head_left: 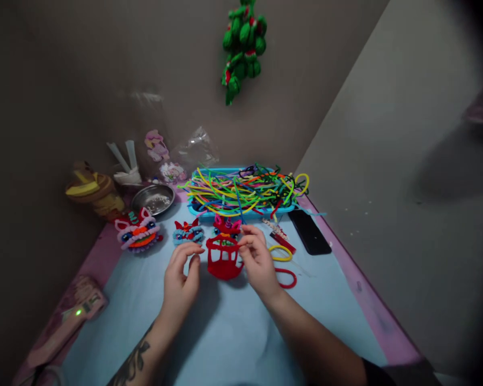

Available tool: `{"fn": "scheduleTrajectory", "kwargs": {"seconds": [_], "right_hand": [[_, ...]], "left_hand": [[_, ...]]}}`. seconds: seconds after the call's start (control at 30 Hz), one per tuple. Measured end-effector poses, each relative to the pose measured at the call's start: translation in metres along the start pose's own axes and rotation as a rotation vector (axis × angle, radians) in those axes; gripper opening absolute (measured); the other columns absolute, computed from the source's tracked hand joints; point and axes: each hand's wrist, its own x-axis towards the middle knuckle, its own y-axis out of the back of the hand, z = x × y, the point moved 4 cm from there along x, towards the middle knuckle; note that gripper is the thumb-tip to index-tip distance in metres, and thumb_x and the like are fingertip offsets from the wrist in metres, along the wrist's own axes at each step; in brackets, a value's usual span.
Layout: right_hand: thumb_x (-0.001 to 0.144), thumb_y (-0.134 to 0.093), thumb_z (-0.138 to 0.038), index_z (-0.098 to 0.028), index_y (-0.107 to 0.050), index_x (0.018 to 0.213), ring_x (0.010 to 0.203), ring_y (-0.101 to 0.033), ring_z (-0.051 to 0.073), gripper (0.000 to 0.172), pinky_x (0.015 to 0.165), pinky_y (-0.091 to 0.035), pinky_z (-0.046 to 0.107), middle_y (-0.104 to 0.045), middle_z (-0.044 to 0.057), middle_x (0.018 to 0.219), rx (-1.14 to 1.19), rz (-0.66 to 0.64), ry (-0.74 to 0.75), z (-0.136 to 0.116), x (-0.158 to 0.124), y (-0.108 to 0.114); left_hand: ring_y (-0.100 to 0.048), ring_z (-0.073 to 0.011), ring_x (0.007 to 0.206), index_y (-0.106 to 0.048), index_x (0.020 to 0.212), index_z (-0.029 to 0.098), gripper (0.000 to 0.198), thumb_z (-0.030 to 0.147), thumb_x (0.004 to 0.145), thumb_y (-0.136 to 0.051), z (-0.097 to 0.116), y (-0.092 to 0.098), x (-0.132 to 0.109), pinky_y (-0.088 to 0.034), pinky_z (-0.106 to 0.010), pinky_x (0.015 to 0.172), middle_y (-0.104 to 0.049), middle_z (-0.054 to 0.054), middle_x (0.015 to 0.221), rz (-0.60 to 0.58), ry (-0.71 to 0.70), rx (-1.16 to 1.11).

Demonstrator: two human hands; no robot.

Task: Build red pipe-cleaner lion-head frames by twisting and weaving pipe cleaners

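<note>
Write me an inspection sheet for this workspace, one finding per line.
Surface: light-blue sheet over a pink tabletop
Work pieces: red pipe-cleaner frame; lilac lion head, light-blue lion head, red-and-pink lion head
Clutter: blue tray heaped with pipe cleaners, metal bowl, black phone, yellow loop, red loop
Hands: right hand grips the frame's right side; left hand, fingers parted, just beside it
Cables: pale cable-like curve at near left, by a pink device with a green light
Surroundings: grey-brown wall, green decoration hanging before it
</note>
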Motion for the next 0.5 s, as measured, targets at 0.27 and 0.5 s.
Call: {"fn": "scheduleTrajectory", "kwargs": {"seconds": [0.27, 0.5], "right_hand": [[0.069, -0.074, -0.039, -0.023, -0.053, 0.078, 0.087, -0.062, 0.019, 0.028, 0.075, -0.052, 0.035, -0.063, 0.003, 0.106, 0.741, -0.286, -0.353, -0.021, 0.075, -0.007], [0.070, -0.074, -0.040, -0.019, -0.057, 0.073, 0.085, -0.055, 0.013, 0.027, 0.076, -0.042, 0.024, -0.060, 0.001, 0.095, 0.533, -0.472, -0.124, -0.058, 0.119, -0.012]], "left_hand": [[-0.059, -0.0172, 0.089, -0.057, 0.072, 0.020, 0.011, 0.016, 0.081, -0.052, 0.039, 0.011, 0.049, -0.047, -0.028, 0.080, -0.061, -0.003, 0.088, 0.031, -0.029, -0.265], [-0.062, -0.0188, 0.092, -0.064, 0.095, 0.018, 0.019, 0.030, 0.083, -0.056, 0.065, 0.008, 0.113, -0.047, -0.030, 0.083, -0.068, -0.005, 0.096, -0.232, -0.002, -0.315]]}}
